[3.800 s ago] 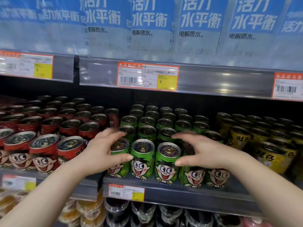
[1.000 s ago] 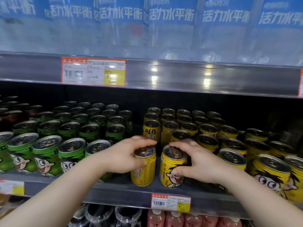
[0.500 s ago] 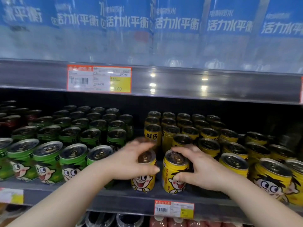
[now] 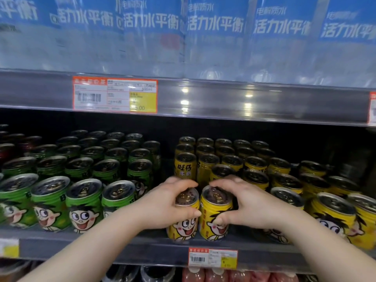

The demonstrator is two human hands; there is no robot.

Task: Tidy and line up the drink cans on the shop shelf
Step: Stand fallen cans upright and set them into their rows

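Observation:
Two yellow cartoon-face cans stand side by side at the front edge of the middle shelf [image 4: 142, 244]. My left hand [image 4: 168, 202] grips the left yellow can [image 4: 184, 228] around its top. My right hand [image 4: 244, 202] grips the right yellow can [image 4: 214, 210] the same way, fingers curled over the rim. Both cans show their faces to the front and almost touch. More yellow cans [image 4: 234, 161] stand in rows behind and to the right, some askew. Green cans [image 4: 83, 202] fill the shelf to the left.
The upper shelf rail [image 4: 244, 104] with a price tag [image 4: 115, 95] hangs close above the cans. Blue-labelled water bottles [image 4: 215, 37] stand on the shelf above. Dark red cans [image 4: 8, 147] sit at the far left. Bottles [image 4: 213, 274] show on the shelf below.
Earlier both hands were on green cans further left. In the last second the left yellow can has turned face-forward, and both yellow cans have come closer together at the shelf front.

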